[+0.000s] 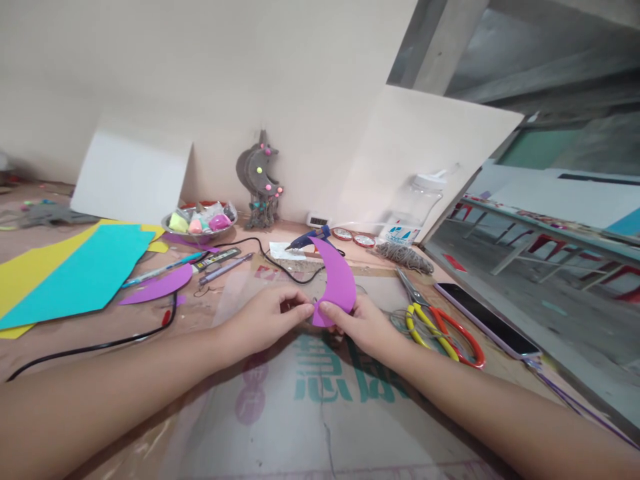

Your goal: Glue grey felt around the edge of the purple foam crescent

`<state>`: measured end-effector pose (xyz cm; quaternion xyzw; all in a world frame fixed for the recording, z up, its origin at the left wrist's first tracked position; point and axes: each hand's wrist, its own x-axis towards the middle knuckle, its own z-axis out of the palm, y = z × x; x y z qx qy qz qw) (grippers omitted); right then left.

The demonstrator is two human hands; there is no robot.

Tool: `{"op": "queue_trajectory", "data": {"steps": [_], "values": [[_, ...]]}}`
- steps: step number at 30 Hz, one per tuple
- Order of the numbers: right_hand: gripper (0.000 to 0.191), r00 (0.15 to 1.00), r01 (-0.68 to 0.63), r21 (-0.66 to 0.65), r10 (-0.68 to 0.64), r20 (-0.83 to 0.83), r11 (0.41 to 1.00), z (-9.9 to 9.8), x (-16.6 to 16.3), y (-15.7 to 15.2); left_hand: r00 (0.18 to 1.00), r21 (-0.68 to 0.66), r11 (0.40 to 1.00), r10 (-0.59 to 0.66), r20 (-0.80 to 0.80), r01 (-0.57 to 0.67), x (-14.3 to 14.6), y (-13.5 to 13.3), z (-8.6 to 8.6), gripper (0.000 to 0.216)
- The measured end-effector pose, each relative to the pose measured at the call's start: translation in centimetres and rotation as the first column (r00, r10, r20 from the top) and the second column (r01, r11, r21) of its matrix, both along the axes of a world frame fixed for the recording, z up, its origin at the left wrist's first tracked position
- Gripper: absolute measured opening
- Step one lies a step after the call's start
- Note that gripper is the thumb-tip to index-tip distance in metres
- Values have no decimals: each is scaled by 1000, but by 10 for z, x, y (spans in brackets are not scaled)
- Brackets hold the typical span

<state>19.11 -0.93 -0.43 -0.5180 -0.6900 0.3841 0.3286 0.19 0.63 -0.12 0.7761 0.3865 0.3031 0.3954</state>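
A purple crescent, cut from a thin sheet, stands raised above the middle of the work surface. My right hand grips its lower part, thumb on the near face and fingers behind. At the crescent's lower left tip, my left hand has thumb and forefinger pinched together at the edge. Just behind the crescent lies a blue glue gun, its nozzle over a white scrap. Scissors with red and yellow handles lie right of my right hand.
Yellow sheet and turquoise sheet lie left, near a purple offcut and black cable. Behind are a clay-filled bowl, a grey moon ornament and a clear bottle. Grey yarn and a phone lie right.
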Motion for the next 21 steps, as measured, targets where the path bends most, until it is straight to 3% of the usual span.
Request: {"op": "queue_trajectory", "data": {"steps": [8,21], "values": [[39,994,25,-27,-28,-103,999,-5,2,4,996,-29,999,-22,87,25,-1,4,-4,29],[40,994,23,-5,-24,-106,1000,-6,3,3,999,2,1000,-18,47,18,-1,3,-3,20]]}}
